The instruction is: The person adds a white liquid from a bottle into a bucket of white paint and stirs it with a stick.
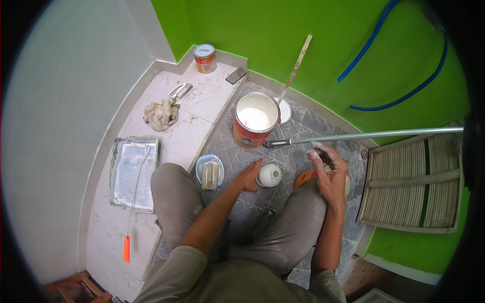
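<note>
My left hand [247, 177] is low over the grey tiles, thumb and fingers apart, at the left side of a small white ribbed vase [269, 175]. Whether it touches the vase, I cannot tell. My right hand [331, 170] is raised above my right knee, fingers curled but apart, with white smears on them and nothing visible in its grasp. Beneath it, an orange-sided can [305, 178] is partly hidden by the hand and knee. Ahead stands a large open paint can [255, 134] of white paint. Left of my left hand, a blue dish [201, 164] carries a beige ridged block [210, 175].
A paint tray [156, 174] with an orange-handled roller [127, 248] lies on the raised white ledge. Beyond are a crumpled rag [160, 115] and a small can [205, 59]. A metal pole [374, 135] crosses at right, near a slatted panel [411, 184]. A paint-marked stick [295, 68] leans against the green wall.
</note>
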Motion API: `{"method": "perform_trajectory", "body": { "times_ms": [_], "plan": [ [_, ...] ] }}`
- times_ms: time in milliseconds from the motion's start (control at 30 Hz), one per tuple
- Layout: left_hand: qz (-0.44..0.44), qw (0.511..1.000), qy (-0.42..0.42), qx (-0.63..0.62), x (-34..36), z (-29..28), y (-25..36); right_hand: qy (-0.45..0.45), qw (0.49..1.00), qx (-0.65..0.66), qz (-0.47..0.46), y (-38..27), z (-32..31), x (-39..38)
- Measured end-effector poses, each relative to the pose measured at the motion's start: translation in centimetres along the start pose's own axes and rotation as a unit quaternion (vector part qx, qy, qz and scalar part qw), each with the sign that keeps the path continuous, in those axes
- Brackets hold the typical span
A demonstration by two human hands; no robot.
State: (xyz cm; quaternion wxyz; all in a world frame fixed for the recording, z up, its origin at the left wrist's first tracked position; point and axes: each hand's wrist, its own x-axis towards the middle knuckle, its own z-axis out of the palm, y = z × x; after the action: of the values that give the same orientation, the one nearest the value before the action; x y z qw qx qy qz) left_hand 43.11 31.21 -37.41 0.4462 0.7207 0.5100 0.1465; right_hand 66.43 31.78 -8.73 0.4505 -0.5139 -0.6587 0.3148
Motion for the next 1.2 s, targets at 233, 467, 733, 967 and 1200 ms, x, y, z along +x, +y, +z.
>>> {"method": "perform_trajectory", "body": {
  "times_ms": [233,467,733,967,1200],
  "plan": [
    [-0.029,0.999,-0.034,0.023,-0.4,-0.6,1.2,-0.051,0.998,-0.029,0.000,0.5,-0.1,0.3],
    [-0.061,0.995,-0.032,0.073,0.0,0.0,-0.2,-0.063,0.997,-0.031,0.013,0.5,-0.2,0.4],
    [-0.131,0.986,0.013,0.098,-0.1,-0.5,0.4,-0.067,0.997,-0.018,0.035,0.7,-0.2,0.4],
    [-0.157,0.982,0.097,0.050,0.1,0.3,-0.7,-0.073,0.996,-0.021,0.047,0.5,-0.3,0.4],
    [-0.177,0.972,0.153,0.017,0.5,0.7,-1.3,-0.091,0.994,-0.023,0.054,0.8,-0.4,0.5]
  ]
}}
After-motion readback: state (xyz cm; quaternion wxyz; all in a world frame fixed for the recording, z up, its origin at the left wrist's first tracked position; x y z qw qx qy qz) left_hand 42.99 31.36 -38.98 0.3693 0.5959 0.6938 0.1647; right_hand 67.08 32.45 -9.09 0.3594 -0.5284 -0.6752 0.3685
